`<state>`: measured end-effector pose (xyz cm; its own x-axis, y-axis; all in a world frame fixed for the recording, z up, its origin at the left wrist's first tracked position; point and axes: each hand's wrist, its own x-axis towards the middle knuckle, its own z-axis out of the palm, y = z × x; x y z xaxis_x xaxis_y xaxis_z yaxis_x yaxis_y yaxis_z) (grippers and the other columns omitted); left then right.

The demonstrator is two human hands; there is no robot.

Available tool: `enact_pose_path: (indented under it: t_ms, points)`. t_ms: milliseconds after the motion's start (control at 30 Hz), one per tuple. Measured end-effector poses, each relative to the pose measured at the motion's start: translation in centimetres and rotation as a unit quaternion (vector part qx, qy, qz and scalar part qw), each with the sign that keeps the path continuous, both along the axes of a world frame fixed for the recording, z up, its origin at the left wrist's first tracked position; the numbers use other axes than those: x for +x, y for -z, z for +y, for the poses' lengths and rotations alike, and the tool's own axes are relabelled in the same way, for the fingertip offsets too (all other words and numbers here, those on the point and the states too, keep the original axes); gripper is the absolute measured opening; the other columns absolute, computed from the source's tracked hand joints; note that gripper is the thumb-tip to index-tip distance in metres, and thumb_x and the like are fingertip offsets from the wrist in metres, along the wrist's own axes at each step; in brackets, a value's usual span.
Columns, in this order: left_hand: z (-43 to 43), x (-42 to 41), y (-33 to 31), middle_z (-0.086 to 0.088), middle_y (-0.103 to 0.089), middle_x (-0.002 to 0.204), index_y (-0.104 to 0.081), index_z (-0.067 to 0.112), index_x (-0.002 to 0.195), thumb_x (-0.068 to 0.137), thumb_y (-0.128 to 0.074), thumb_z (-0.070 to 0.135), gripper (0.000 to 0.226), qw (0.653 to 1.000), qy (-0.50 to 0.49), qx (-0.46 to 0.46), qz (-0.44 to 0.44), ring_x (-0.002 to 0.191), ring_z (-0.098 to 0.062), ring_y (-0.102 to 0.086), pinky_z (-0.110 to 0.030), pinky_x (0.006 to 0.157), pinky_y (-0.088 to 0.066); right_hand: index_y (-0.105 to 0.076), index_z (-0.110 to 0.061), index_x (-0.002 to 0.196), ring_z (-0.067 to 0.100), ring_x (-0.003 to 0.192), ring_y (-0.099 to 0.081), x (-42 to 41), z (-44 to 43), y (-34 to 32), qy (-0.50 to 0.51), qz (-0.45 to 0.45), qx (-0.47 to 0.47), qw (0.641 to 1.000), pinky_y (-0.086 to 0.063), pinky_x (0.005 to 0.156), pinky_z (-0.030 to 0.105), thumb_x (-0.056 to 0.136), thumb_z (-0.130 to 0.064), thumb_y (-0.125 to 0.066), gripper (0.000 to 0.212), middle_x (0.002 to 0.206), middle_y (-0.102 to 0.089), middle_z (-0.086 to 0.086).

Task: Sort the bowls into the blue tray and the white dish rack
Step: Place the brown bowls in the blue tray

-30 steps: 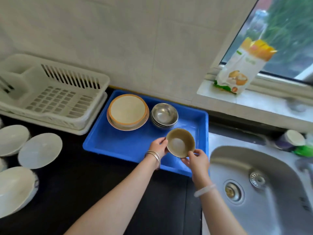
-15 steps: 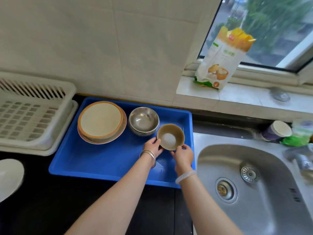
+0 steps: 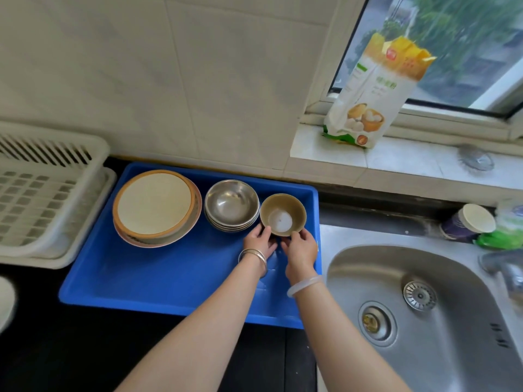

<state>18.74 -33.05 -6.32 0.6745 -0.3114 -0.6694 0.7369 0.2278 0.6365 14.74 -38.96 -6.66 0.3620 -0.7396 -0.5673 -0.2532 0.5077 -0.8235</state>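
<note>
At the far left sits the white dish rack point(image 3: 42, 193), touching the left wall of the blue tray point(image 3: 158, 278); I see nothing in the part of the rack that shows. Everything else I place against that tray. In its back-left corner is a stack of orange-rimmed bowls point(image 3: 155, 206), and just right of it, nearly touching, a stack of steel bowls point(image 3: 231, 203).

The step in hand, I judge, is setting down the small tan bowl point(image 3: 283, 214) in the tray's back-right corner. My left hand point(image 3: 259, 241) has its fingers curled on the near-left of the rim, my right hand point(image 3: 301, 247) pinches the near-right, so both hold the bowl. I cannot tell whether its base already rests on the tray floor.

Next, I think, I should lower it flat if it is not down, then let go and draw both hands back toward me. The slot is tight: steel stack just to the left, tray wall close behind and to the right. The tray's front half is bare, so the way back is open. Right of the tray lies the steel sink point(image 3: 424, 306), its edge near my right wrist.
</note>
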Motion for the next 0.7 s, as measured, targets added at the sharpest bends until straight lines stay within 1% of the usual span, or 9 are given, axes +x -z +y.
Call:
enact_pose_path:
  t_ms: [100,267,367,433,500,533,600,633,700]
  points:
    - [-0.5,0.1,0.1,-0.011,-0.054,0.117,-0.044,0.014,0.135,0.095,-0.042,0.009,0.04,1.0,0.002,0.011,-0.005,0.115,-0.031,-0.053,-0.032,0.092,-0.044,-0.061,-0.028,0.085,0.022,0.095,-0.065,0.4,-0.4,-0.5,-0.005,-0.009,0.003,1.0,-0.055,0.074,0.029,0.094,-0.008,-0.045,0.027,0.102,-0.067,0.008]
    - [-0.9,0.4,0.3,-0.009,-0.056,0.112,-0.047,0.016,0.133,0.095,-0.042,0.01,0.039,1.0,0.006,0.027,-0.014,0.117,-0.032,-0.055,-0.03,0.088,-0.046,-0.06,-0.024,0.089,0.022,0.096,-0.062,0.7,-1.1,-0.9,-0.022,0.001,0.013,1.0,-0.054,0.077,0.03,0.094,-0.011,-0.045,0.02,0.099,-0.063,0.005]
    - [-0.9,0.5,0.4,-0.012,-0.055,0.123,-0.046,0.016,0.134,0.095,-0.043,0.009,0.039,0.999,0.015,0.036,-0.016,0.118,-0.032,-0.054,-0.032,0.09,-0.046,-0.059,-0.018,0.1,0.023,0.095,-0.061,0.6,-1.3,-0.9,-0.044,0.007,0.012,0.999,-0.052,0.081,0.033,0.095,-0.012,-0.044,0.017,0.1,-0.062,0.007]
    - [-0.8,0.4,0.4,-0.014,-0.053,0.129,-0.044,0.013,0.136,0.095,-0.043,0.009,0.041,0.999,0.024,0.042,-0.019,0.12,-0.032,-0.053,-0.034,0.094,-0.045,-0.061,-0.014,0.099,0.024,0.09,-0.058,0.3,-1.3,-1.0,-0.066,0.017,0.0,0.998,-0.05,0.079,0.034,0.095,-0.012,-0.043,0.018,0.096,-0.061,0.009]
    - [-0.6,0.2,0.3,-0.014,-0.053,0.129,-0.041,0.011,0.138,0.095,-0.043,0.008,0.043,0.998,0.034,0.048,-0.025,0.114,-0.029,-0.053,-0.034,0.094,-0.044,-0.058,-0.009,0.092,0.025,0.081,-0.049,-0.3,-1.2,-1.2,-0.087,0.027,-0.014,0.996,-0.046,0.073,0.036,0.094,-0.012,-0.042,0.017,0.085,-0.055,0.01]
    - [-0.3,0.0,0.3,-0.013,-0.054,0.123,-0.039,0.01,0.139,0.095,-0.043,0.008,0.044,0.997,0.038,0.053,-0.029,0.108,-0.026,-0.053,-0.032,0.09,-0.045,-0.057,-0.006,0.091,0.025,0.08,-0.045,-0.6,-1.1,-1.3,-0.097,0.032,-0.021,0.995,-0.045,0.072,0.038,0.094,-0.012,-0.042,0.017,0.082,-0.051,0.009]
    - [0.8,-0.5,0.0,-0.012,-0.056,0.117,-0.039,0.008,0.138,0.094,-0.044,0.009,0.045,0.995,0.048,0.081,-0.039,0.098,-0.023,-0.052,-0.028,0.081,-0.047,-0.057,-0.009,0.1,0.024,0.081,-0.047,-1.6,-0.7,-1.5,-0.119,0.045,-0.034,0.991,-0.049,0.076,0.044,0.096,-0.016,-0.041,0.018,0.083,-0.052,0.006]
    - [1.6,-0.9,-0.2,-0.013,-0.057,0.12,-0.041,0.008,0.137,0.093,-0.046,0.01,0.044,0.992,0.058,0.103,-0.051,0.098,-0.023,-0.054,-0.027,0.081,-0.048,-0.057,-0.012,0.105,0.023,0.081,-0.049,-2.2,-0.3,-1.7,-0.133,0.051,-0.044,0.989,-0.05,0.079,0.042,0.097,-0.018,-0.041,0.019,0.085,-0.053,0.004]
    - [3.7,-1.7,-0.6,-0.013,-0.057,0.128,-0.048,0.01,0.132,0.092,-0.049,0.013,0.041,0.98,0.088,0.15,-0.094,0.108,-0.024,-0.057,-0.034,0.093,-0.049,-0.057,-0.015,0.11,0.022,0.083,-0.056,-3.5,0.6,-2.2,-0.169,0.063,-0.079,0.98,-0.049,0.081,0.038,0.097,-0.022,-0.04,0.022,0.091,-0.057,0.003]
